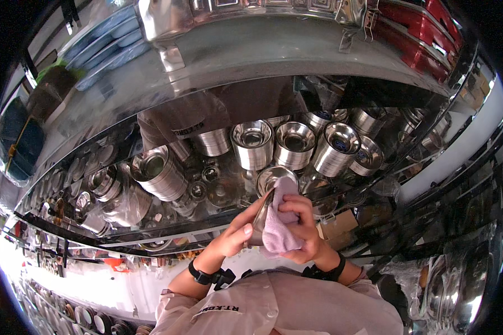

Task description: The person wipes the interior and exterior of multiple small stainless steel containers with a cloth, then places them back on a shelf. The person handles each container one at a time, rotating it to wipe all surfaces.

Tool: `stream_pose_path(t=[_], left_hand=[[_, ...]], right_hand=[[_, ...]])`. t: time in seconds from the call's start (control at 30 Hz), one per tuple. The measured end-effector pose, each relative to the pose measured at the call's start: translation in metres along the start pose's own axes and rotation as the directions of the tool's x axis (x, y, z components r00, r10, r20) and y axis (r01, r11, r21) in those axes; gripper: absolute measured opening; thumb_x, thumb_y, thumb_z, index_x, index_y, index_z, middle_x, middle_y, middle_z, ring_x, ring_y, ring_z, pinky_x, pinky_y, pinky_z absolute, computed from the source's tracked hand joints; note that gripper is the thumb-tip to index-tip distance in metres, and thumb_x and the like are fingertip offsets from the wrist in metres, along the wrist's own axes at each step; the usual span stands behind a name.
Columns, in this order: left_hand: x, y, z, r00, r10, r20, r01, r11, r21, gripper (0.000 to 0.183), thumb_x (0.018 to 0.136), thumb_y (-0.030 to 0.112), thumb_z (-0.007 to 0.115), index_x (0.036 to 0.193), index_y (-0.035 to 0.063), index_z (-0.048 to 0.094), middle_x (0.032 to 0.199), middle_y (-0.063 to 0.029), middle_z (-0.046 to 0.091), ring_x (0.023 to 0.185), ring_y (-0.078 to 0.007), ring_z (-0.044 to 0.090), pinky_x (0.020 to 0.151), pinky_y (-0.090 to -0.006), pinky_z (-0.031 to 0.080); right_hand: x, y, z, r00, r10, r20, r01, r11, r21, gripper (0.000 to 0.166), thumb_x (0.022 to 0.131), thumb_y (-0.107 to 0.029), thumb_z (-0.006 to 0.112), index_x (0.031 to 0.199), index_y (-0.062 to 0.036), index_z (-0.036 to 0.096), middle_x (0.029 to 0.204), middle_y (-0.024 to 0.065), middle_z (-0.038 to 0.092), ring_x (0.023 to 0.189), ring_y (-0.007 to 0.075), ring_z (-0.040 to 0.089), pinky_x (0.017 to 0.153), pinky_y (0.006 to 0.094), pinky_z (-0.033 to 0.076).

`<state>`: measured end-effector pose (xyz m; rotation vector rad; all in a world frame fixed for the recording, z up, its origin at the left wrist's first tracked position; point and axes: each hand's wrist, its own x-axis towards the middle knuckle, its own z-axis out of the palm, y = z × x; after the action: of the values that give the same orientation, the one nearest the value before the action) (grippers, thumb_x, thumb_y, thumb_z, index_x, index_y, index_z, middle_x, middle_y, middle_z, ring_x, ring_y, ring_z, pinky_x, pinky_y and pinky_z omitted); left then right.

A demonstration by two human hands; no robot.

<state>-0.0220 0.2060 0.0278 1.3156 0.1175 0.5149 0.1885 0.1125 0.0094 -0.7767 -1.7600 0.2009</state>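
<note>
My left hand (pixel 234 238) grips the side of a shiny steel dish (pixel 257 226), which is tilted nearly on edge. A lilac cloth (pixel 281 226) is bunched in my right hand (pixel 305 228) and pressed against the dish, hiding most of its face. Just beyond the cloth, a round steel bowl (pixel 268 179) sits on the lower shelf, partly covered from view. Behind it stand stacks of steel bowls, one stack (pixel 252 146) straight ahead, another (pixel 295 144) beside it and a third (pixel 337 148) to the right.
A taller stack of steel bowls (pixel 159 173) stands to the left, near plastic-wrapped steelware (pixel 128 205). Above, a grey upper shelf (pixel 251 46) with a dark front edge overhangs the stacks. It carries blue plates (pixel 109 42) in plastic and red boxes (pixel 419 37).
</note>
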Motion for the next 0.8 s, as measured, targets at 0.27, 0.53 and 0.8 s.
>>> stream_pose_path(t=[0.27,0.53,0.8], left_hand=[[0.008,-0.025,-0.007,0.885,0.451,0.118,-0.444,0.738,0.508,0.124,0.080,0.059,0.083,0.169,0.0006,0.020,0.176,-0.0266,0.008,0.164,-0.0403,0.003,0.130,-0.0540,0.006],[0.021,-0.057,-0.017,0.743,0.649,-0.163,-0.561,0.737,0.377,0.153,0.066,0.057,0.097,0.169,0.0002,-0.002,0.172,-0.0185,0.008,0.162,-0.0362,0.007,0.129,-0.0543,0.010],[0.017,-0.042,-0.025,0.745,0.502,-0.439,-0.209,0.801,0.561,0.149,0.064,0.062,0.096,0.170,0.0034,0.009,0.150,-0.0133,0.025,0.147,-0.0284,0.027,0.124,-0.0482,0.026]], right_hand=[[-0.010,-0.005,0.013,0.804,0.587,0.095,-0.416,0.440,0.796,0.083,0.105,-0.045,0.060,0.163,0.0032,0.025,0.163,0.0137,0.039,0.149,0.0250,0.040,0.126,0.0408,0.028],[-0.030,0.020,0.033,0.596,0.709,0.378,-0.586,0.061,0.808,0.065,0.116,-0.047,0.036,0.158,0.0015,0.040,0.151,0.0126,0.056,0.139,0.0207,0.054,0.121,0.0383,0.040],[-0.039,0.017,0.055,0.910,0.357,0.209,-0.400,0.888,0.226,0.082,0.111,-0.041,0.046,0.164,0.0078,0.007,0.169,0.0222,0.013,0.158,0.0339,0.014,0.129,0.0443,0.007]])
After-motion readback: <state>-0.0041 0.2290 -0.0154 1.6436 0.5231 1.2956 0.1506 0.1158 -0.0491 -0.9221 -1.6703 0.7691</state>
